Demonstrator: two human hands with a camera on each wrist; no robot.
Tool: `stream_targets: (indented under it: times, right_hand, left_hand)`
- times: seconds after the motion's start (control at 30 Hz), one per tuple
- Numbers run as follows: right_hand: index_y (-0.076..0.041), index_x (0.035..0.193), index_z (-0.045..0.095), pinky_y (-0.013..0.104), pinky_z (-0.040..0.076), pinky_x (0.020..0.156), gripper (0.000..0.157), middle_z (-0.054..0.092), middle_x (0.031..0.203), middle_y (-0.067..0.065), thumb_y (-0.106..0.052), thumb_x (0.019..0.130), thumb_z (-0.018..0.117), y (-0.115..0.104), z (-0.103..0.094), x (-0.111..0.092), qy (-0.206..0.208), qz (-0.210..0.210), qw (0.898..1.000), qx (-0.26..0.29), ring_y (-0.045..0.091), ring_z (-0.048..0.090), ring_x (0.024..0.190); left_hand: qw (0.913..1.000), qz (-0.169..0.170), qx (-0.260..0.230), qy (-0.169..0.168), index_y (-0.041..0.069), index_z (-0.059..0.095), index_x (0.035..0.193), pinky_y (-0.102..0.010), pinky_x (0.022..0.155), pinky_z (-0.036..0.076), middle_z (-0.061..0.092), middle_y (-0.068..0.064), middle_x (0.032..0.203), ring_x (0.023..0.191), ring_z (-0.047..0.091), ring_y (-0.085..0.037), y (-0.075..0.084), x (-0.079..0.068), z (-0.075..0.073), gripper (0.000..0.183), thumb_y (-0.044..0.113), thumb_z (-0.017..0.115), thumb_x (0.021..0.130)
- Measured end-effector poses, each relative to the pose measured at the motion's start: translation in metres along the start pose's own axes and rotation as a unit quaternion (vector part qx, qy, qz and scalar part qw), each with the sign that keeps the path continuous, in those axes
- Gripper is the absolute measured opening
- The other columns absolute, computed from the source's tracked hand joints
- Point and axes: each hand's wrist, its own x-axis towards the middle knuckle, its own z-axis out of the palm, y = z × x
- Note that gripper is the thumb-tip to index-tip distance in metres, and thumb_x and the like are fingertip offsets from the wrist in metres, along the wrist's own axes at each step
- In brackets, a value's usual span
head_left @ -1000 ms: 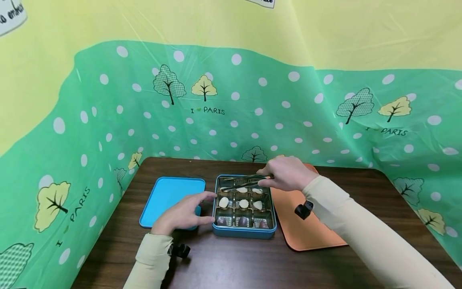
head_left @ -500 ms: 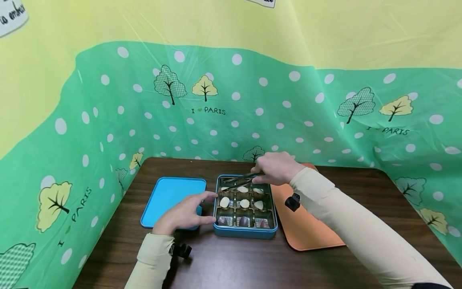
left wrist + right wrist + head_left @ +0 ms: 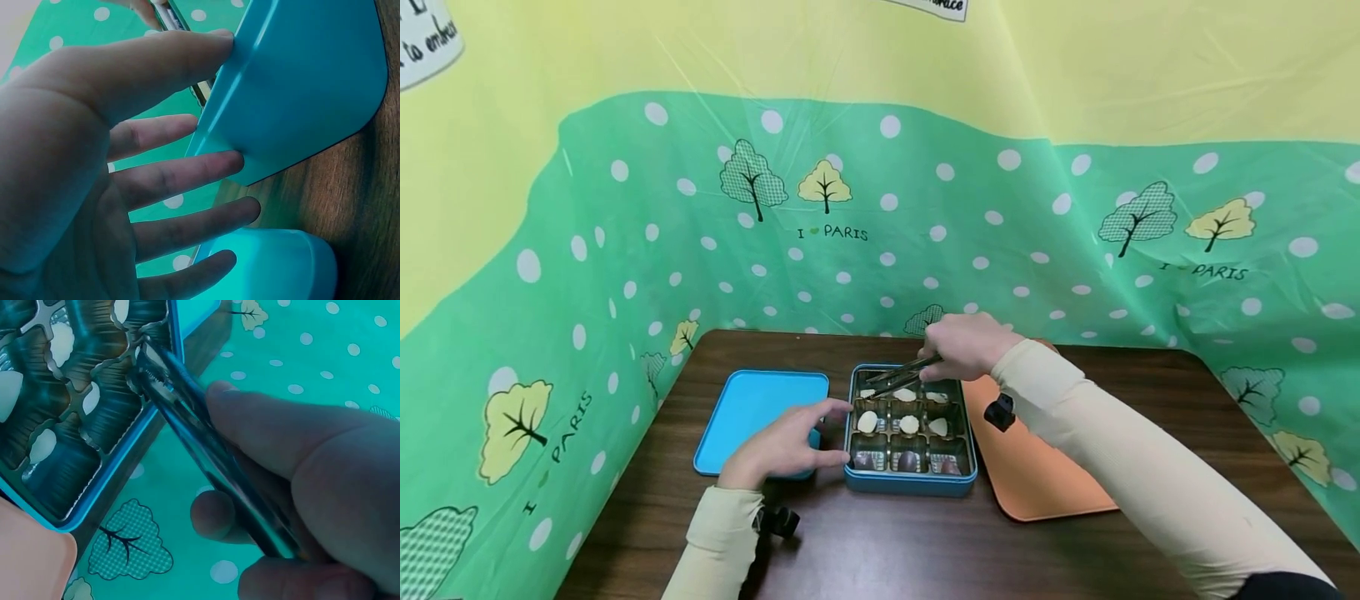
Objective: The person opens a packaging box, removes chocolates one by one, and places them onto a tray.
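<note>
A blue box (image 3: 910,483) holds a dark tray divided into compartments. White pieces (image 3: 909,425) lie in its middle and back rows, dark pieces (image 3: 908,461) in the front row. My left hand (image 3: 778,443) rests against the box's left side; the left wrist view shows its fingers extended, with the thumb at the rim. In my right hand (image 3: 966,343), pinched between thumb and fingers, are metal tongs (image 3: 212,464). They reach leftward over the back row, their tips parted at the back-left compartment. Whether anything lies between the tips, I cannot tell.
A blue lid (image 3: 760,408) lies left of the box, partly behind my left hand. On the right, an orange mat (image 3: 1037,467) lies beside the box under my right forearm. A patterned green and yellow curtain (image 3: 880,258) hangs behind the brown table (image 3: 880,550).
My right hand has moved a little left and the tongs have steepened, their tips staying over the back-left compartment. The left hand keeps its place on the box.
</note>
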Motion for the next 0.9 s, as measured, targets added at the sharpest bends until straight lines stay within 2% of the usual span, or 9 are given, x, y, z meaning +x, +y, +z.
stream_targets:
  times: [0.13,0.37,0.53,0.7,0.9]
  right_hand:
    - [-0.021,0.119,0.081,0.029,0.05,0.055,0.032,0.077,0.124,-0.003,-0.044,0.098,0.075,-0.0019,0.0015,0.0025,-0.004,0.001,1.0,-0.011,0.007,0.068,0.075]
    - [-0.022,0.125,0.079,0.028,0.04,0.048,0.034,0.075,0.127,-0.005,-0.043,0.098,0.075,-0.0004,0.0002,-0.0016,-0.001,0.007,1.0,-0.01,0.006,0.059,0.058]
    - [-0.024,0.123,0.081,0.028,0.037,0.046,0.031,0.076,0.124,-0.005,-0.042,0.098,0.075,-0.0001,-0.0017,-0.0043,0.011,0.009,1.0,-0.021,0.007,0.057,0.055]
    - [-0.022,0.124,0.08,0.029,0.045,0.049,0.034,0.077,0.124,-0.004,-0.043,0.098,0.075,-0.0019,-0.0036,-0.0041,0.008,0.01,0.999,-0.034,0.005,0.063,0.063]
    - [-0.021,0.123,0.08,0.034,0.059,0.061,0.035,0.077,0.123,-0.004,-0.044,0.097,0.076,-0.0064,-0.005,-0.0018,0.001,0.006,0.999,-0.046,0.01,0.073,0.08]
  left_hand:
    - [1.0,0.0,0.001,0.0,0.01,0.053,0.151,-0.054,0.098,0.053,0.065,-0.011,0.139,0.119,0.065,-0.034,-0.0006,-0.0004,0.0012,0.071,0.034,0.084,0.091]
    - [1.0,0.002,0.002,0.0,0.009,0.054,0.15,-0.054,0.1,0.052,0.065,-0.011,0.139,0.12,0.065,-0.034,-0.0011,0.0003,0.001,0.07,0.033,0.083,0.091]
    - [1.0,0.003,0.001,-0.001,0.009,0.054,0.15,-0.054,0.1,0.053,0.065,-0.011,0.138,0.12,0.065,-0.034,-0.0011,0.0005,0.0004,0.07,0.033,0.083,0.091]
    - [1.0,0.004,0.006,-0.002,0.009,0.053,0.15,-0.053,0.099,0.053,0.065,-0.011,0.138,0.119,0.066,-0.033,-0.001,0.0,0.0001,0.07,0.034,0.083,0.092]
    - [1.0,0.007,0.001,-0.004,0.009,0.053,0.151,-0.054,0.099,0.053,0.065,-0.012,0.138,0.119,0.066,-0.034,-0.0005,-0.0006,0.0003,0.07,0.033,0.082,0.093]
